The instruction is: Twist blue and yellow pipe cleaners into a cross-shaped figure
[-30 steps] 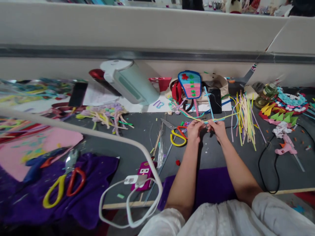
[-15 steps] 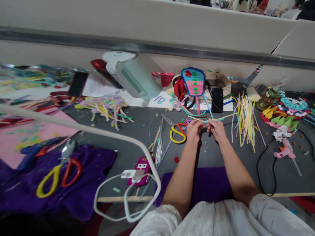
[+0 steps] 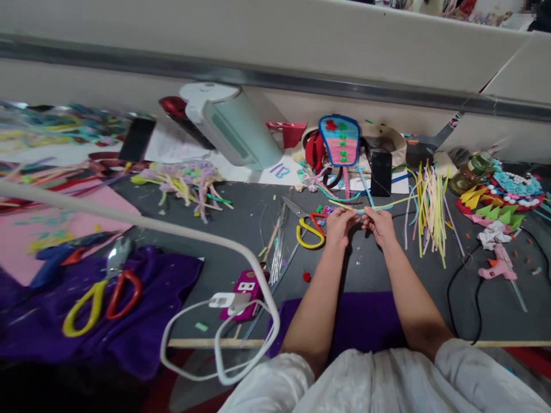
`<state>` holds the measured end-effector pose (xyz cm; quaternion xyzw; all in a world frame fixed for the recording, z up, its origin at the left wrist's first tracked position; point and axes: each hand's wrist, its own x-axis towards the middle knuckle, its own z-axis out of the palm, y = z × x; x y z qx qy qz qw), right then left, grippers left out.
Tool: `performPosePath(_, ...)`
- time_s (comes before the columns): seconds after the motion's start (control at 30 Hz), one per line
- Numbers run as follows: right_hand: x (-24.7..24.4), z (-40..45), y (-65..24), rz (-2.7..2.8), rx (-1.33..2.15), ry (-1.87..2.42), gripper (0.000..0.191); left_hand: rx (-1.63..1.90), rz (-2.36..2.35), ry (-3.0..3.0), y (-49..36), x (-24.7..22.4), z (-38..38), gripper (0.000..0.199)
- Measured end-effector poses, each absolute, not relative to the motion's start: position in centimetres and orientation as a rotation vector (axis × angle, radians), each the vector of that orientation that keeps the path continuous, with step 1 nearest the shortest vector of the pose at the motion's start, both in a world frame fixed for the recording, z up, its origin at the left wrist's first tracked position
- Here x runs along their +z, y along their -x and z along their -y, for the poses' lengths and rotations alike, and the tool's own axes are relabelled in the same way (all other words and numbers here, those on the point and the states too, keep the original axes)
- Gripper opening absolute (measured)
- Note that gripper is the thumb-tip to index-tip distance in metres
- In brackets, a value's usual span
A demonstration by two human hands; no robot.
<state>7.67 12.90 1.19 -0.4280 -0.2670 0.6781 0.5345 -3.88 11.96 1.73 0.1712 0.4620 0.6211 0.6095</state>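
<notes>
A yellow pipe cleaner (image 3: 402,202) and a light blue one run side by side between my two hands, over the dark table. My left hand (image 3: 339,228) pinches them near the left, and my right hand (image 3: 380,226) pinches them close by, fingertips almost meeting. Fingers hide the part where the strands cross. Scissors with yellow and red handles (image 3: 310,240) lie just left of my left hand. To the right spreads a bundle of yellow, pink and purple pipe cleaners (image 3: 431,215). A blue-and-pink pipe-cleaner piece with green bits (image 3: 342,143) leans beyond my hands.
A pale green jug (image 3: 241,129) and a phone (image 3: 381,175) stand at the back. On the right lie a pink glue gun (image 3: 499,265) with its black cord and a glass jar (image 3: 473,172). A white cable (image 3: 206,232) arches over a purple socket block (image 3: 243,287) at left.
The view has shifted very slightly. Both hands keep the same pinch on the pipe cleaners, with no clear movement between them.
</notes>
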Motion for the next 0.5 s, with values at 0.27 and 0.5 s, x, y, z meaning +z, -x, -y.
performPosePath(0.27,1.5,-13.0,-7.8,0.610,1.586,1.068,0.027,1.336,-0.975,-0.423,5.0,1.7,-12.1,0.022)
performPosePath(0.5,1.6,-13.0,-7.9,0.624,1.591,1.041,0.026,1.218,-0.820,-0.336,5.1,1.0,-12.3,0.023)
